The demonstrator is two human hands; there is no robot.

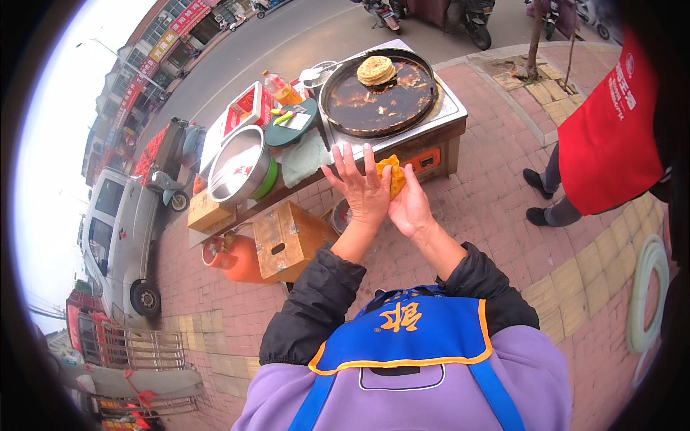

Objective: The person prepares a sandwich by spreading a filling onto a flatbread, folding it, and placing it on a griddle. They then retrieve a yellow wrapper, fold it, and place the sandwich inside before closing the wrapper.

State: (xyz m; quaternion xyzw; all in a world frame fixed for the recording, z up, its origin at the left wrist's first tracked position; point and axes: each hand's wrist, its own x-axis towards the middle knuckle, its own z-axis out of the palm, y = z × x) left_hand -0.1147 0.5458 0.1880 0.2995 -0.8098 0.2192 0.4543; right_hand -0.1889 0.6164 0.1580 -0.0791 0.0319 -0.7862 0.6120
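Observation:
A crumpled yellow cloth [395,173] is pressed between my two hands in front of the griddle table. My left hand [360,187] lies on it with the back up and the fingers spread. My right hand [411,207] cups it from the other side, palm up. Beyond them, a stack of round flatbreads [376,70] rests on a large round black griddle [345,102] with a dark, oily surface. A steel basin [240,164] stands at the table's left, beside a grey-green cloth [306,157] and a dark green round board [291,136] with a small knife on it.
An orange gas cylinder [237,258] and a wooden box [291,240] stand under the table's left part. A person in a red apron [612,134] stands at the right. A coiled hose [647,293] lies at the far right. A red carton [250,110] and an oil bottle [281,89] sit behind the board.

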